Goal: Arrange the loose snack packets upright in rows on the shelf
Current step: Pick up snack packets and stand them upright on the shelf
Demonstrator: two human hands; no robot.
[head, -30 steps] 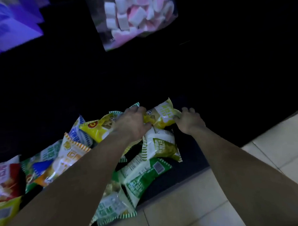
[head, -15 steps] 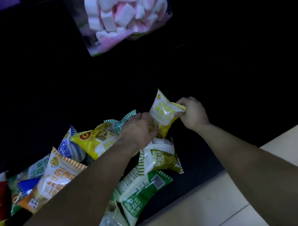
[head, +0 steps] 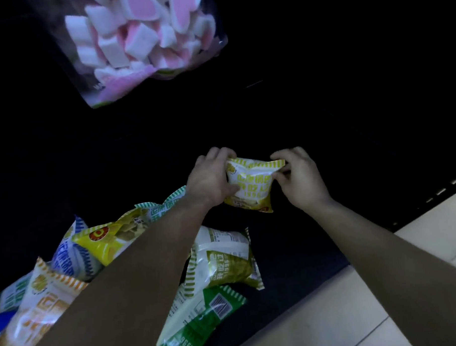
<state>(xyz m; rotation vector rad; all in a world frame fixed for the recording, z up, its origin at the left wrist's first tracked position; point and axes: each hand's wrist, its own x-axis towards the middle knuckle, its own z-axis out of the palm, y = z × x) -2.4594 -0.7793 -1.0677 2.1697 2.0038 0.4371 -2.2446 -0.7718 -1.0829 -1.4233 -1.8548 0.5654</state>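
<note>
Yellow-green snack packet [head: 252, 185] upright above dark shelf [head: 290, 248], other packets [head: 220, 259] lying loose

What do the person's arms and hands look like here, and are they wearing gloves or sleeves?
Both arms are bare as far up as the view reaches: no sleeves show. The left hand and right hand are bare too, without gloves. No watch, bracelet or ring can be seen, though the light is dim and fine detail is hard to make out.
</note>
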